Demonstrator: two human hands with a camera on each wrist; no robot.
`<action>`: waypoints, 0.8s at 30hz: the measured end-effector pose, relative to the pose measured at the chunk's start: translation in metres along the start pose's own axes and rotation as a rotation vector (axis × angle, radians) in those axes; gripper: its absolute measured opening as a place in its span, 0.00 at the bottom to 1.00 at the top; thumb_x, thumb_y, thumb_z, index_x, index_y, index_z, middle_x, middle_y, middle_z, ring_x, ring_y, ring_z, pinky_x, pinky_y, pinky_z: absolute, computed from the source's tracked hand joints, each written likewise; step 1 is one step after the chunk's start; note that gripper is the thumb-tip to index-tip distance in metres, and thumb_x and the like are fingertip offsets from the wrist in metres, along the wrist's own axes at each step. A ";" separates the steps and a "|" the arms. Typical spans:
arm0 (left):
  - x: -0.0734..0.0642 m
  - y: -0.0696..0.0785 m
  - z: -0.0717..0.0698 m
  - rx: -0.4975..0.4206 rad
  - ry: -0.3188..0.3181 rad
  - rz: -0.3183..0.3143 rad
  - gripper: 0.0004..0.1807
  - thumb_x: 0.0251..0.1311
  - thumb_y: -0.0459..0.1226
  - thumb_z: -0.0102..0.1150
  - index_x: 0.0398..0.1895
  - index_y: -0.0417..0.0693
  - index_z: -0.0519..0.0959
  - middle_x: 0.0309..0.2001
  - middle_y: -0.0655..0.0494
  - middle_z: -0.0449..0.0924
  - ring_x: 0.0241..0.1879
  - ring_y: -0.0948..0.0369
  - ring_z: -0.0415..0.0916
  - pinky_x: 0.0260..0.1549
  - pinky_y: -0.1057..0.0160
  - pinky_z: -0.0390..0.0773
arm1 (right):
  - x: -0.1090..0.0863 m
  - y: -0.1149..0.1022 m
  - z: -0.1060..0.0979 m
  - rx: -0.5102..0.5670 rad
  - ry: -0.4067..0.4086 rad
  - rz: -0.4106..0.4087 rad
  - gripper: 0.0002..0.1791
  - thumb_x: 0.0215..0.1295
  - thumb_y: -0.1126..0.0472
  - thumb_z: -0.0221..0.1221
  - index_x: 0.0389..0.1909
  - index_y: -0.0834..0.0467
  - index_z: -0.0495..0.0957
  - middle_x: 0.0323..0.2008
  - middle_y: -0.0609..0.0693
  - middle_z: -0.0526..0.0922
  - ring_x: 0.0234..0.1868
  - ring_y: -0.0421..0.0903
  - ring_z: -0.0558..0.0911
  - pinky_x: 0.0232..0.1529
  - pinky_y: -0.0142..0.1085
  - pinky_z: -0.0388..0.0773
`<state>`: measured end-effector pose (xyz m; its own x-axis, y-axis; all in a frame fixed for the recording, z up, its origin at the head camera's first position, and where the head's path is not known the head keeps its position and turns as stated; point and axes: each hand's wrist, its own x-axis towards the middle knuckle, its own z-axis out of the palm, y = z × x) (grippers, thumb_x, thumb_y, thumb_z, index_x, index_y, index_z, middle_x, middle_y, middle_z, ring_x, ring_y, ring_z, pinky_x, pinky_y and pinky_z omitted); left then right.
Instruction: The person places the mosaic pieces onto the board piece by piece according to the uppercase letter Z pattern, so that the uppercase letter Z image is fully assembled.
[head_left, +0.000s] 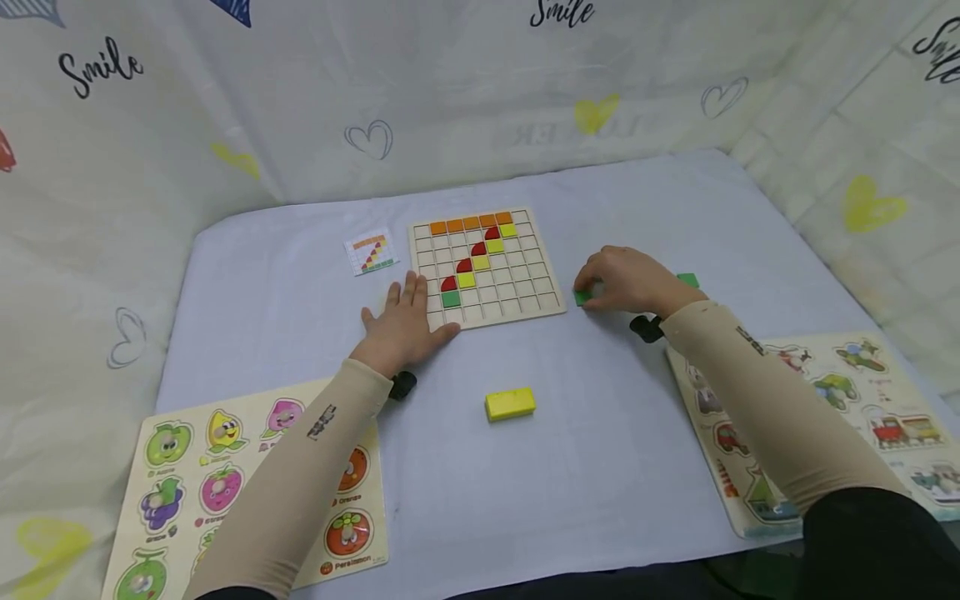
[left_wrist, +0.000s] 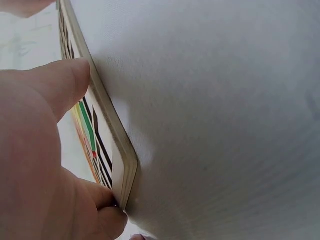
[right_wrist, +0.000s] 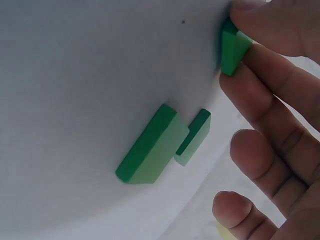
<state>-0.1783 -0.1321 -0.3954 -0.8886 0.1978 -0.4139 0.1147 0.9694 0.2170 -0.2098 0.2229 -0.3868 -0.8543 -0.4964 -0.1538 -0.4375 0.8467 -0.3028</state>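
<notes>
A wooden grid board (head_left: 525, 275) lies on the white-covered table, holding a row of orange tiles and a diagonal of red quarter-round and yellow square tiles. One green square tile (head_left: 451, 298) sits at the diagonal's lower end. My left hand (head_left: 401, 325) rests with spread fingers at the board's near left corner, thumb on its front edge. To the board's right, my right hand (head_left: 626, 279) pinches a green block (right_wrist: 234, 47) between thumb and fingers, just at the table. Two more green blocks, a nearer one (right_wrist: 152, 147) and a farther one (right_wrist: 195, 135), lie beside that hand.
A small pattern card (head_left: 371, 252) lies left of the grid board. Nearer me is a yellow block (head_left: 511, 405). A fruit puzzle board (head_left: 187, 467) lies under my left forearm, and a vehicle puzzle board (head_left: 825, 348) under my right. A printed curtain (head_left: 465, 100) stands behind the table.
</notes>
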 end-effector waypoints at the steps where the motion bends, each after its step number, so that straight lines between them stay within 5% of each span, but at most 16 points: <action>1: 0.000 0.000 0.000 0.001 0.001 0.000 0.58 0.70 0.68 0.47 0.85 0.44 0.35 0.86 0.46 0.28 0.86 0.42 0.31 0.73 0.21 0.43 | 0.001 -0.002 0.000 0.000 0.006 0.004 0.11 0.58 0.62 0.73 0.43 0.55 0.91 0.47 0.51 0.91 0.53 0.52 0.83 0.59 0.51 0.78; 10: 0.000 0.000 0.001 -0.004 0.003 -0.006 0.58 0.70 0.68 0.48 0.85 0.44 0.34 0.86 0.47 0.28 0.86 0.42 0.31 0.73 0.21 0.43 | 0.024 -0.027 0.003 -0.004 0.039 -0.050 0.11 0.58 0.59 0.74 0.43 0.53 0.91 0.41 0.48 0.90 0.49 0.50 0.80 0.59 0.49 0.77; 24: 0.002 0.000 0.001 0.020 -0.004 -0.018 0.58 0.70 0.69 0.46 0.86 0.45 0.35 0.87 0.47 0.28 0.86 0.43 0.32 0.74 0.22 0.45 | 0.076 -0.089 0.015 -0.048 0.045 -0.152 0.13 0.62 0.55 0.73 0.47 0.50 0.91 0.46 0.47 0.89 0.53 0.50 0.81 0.65 0.49 0.75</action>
<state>-0.1796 -0.1321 -0.3972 -0.8888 0.1805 -0.4212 0.1073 0.9756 0.1917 -0.2317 0.1072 -0.3853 -0.7883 -0.6117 -0.0671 -0.5751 0.7711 -0.2735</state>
